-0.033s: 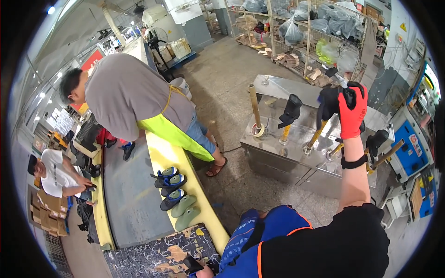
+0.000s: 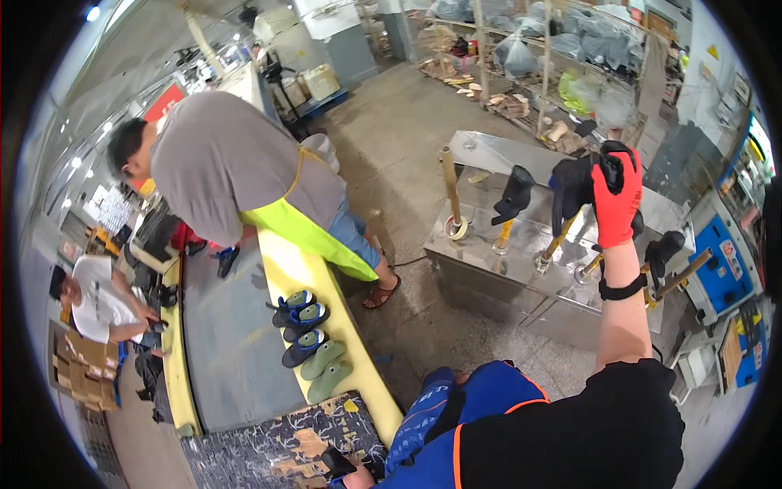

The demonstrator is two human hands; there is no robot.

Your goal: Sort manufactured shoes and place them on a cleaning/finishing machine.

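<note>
My right hand (image 2: 617, 196), in a red glove, is raised over the metal machine (image 2: 481, 265) with its fingers wrapped round a black shoe upper (image 2: 573, 181). That upper is at the top of a yellow post (image 2: 560, 236), and the glove hides part of it. To its left, another black upper (image 2: 514, 196) stands on a post. A third black piece (image 2: 665, 248) is right of my wrist. At the lower edge, my left hand (image 2: 358, 479) grips a dark, shoe-like piece (image 2: 336, 463) above the patterned mat (image 2: 269, 452); most of its fingers are hidden.
Dark shoes with green lasts (image 2: 303, 348) and bare green lasts (image 2: 329, 381) line the yellow edge of the conveyor (image 2: 220, 359). A person in grey (image 2: 228, 163) leans over it; another in white (image 2: 96, 297) is at far left. Racks (image 2: 542, 73) stand behind; a blue-fronted machine (image 2: 721, 257) is at right.
The view has shifted slightly. My right hand has moved a little down and left with the upper; a pale shiny bit above the glove no longer shows. My left hand looks unchanged.
</note>
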